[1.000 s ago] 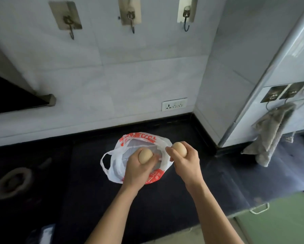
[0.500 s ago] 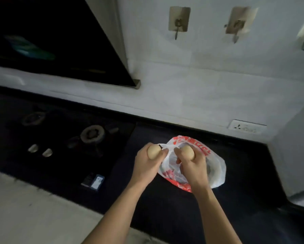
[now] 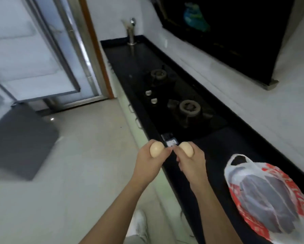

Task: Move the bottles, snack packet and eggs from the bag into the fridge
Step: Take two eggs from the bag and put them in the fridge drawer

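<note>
The left hand (image 3: 148, 162) has its fingers curled snugly round one egg (image 3: 156, 149), and the right hand (image 3: 191, 162) grips a second egg (image 3: 186, 149) the same way; the two fists sit side by side, nearly touching. Half a second ago both hands hovered right over the plastic bag (image 3: 269, 194); now the view has swung left and the hands are out past the counter's front edge, well apart from the bag, which lies slumped on the black countertop (image 3: 212, 155) at the right. Beyond the hands the countertop carries a gas hob with two burners (image 3: 189, 107) and two knobs (image 3: 154, 100). A dark range hood (image 3: 235, 36) hangs over pale wall tiles. A grey floor mat (image 3: 19, 143) lies on the light floor, near a glass door (image 3: 42, 50). Two eggs, one bag.
</note>
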Demonstrator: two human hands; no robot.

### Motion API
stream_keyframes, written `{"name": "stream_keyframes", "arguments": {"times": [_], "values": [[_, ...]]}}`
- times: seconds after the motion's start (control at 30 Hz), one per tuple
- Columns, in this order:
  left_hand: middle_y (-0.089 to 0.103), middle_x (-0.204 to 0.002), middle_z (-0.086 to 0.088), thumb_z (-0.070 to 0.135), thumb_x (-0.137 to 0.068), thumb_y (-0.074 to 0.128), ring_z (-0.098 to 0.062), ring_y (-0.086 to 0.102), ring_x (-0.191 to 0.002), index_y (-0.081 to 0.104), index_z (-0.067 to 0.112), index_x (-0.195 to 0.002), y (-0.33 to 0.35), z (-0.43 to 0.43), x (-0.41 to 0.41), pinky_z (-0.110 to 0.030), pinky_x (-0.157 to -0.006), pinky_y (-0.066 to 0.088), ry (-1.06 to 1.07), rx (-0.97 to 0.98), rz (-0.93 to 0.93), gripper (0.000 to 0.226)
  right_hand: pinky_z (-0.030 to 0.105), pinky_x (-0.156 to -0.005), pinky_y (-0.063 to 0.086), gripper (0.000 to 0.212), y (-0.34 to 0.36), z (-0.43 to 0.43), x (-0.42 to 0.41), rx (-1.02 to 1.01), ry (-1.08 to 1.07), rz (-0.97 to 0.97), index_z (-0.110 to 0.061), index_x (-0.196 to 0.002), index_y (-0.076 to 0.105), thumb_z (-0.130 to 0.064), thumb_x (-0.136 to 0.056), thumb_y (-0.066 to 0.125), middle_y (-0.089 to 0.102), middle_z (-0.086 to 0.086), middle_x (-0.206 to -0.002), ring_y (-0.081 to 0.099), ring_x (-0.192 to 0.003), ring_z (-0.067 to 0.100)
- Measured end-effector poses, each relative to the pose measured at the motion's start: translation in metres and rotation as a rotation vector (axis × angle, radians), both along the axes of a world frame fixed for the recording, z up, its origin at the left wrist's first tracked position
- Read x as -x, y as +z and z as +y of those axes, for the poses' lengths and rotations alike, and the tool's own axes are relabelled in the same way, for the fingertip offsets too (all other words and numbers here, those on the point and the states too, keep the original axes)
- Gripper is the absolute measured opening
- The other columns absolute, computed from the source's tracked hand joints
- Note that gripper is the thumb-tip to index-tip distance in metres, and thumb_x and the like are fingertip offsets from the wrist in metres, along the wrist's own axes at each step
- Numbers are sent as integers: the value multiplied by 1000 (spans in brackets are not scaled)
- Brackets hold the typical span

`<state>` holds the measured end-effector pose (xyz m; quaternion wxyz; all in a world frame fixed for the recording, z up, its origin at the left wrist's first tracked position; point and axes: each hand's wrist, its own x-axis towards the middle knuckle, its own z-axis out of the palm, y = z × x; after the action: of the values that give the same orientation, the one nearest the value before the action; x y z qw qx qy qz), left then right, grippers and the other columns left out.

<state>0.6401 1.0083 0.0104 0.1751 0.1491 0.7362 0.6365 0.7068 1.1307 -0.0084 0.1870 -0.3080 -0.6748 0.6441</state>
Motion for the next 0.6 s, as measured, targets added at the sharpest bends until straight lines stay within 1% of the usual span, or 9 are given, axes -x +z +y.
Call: {"name": "stream_keyframes", "arguments": {"times": [0.1,0.23,0.4,0.5,0.6], "values": [[57,-67,-4,33,-85,75,-13,53,-62,59,4,-84,3,-49,11,-23,-56,44,165,20,7,34,32,-56,44,18,3,-37,32,-12,146,1,-17,-84,65,-32,-84,75,60,-3,-62,54,-55,9],[57,-65,0,34,-86,74,-12,51,-60,58,4,-84,4,-115,20,-24,-55,42,361,24,6,34,31,-53,42,21,4,-92,69,-33,329,4,-13,-83,63,-30,-85,75,58,-4,-58,51,-50,10],[58,-64,1,34,-87,74,-11,51,-58,59,5,-85,1,-190,27,-25,-55,42,573,36,-4,33,32,-52,43,20,1,-167,105,-43,523,-12,-17,-80,63,-33,-84,75,60,-3,-59,52,-50,13],[59,-68,-2,35,-86,74,-10,54,-59,59,5,-85,-2,-233,33,-25,-57,44,675,37,3,34,33,-52,42,21,-3,-212,127,-47,606,-12,-18,-79,62,-34,-82,76,60,-3,-57,52,-49,15],[60,-67,0,35,-86,75,-11,56,-61,59,6,-84,-5,-272,42,-26,-59,46,757,43,-3,33,33,-51,42,24,-6,-255,147,-61,677,-14,-18,-77,62,-36,-80,76,60,-3,-56,51,-48,16]]}}
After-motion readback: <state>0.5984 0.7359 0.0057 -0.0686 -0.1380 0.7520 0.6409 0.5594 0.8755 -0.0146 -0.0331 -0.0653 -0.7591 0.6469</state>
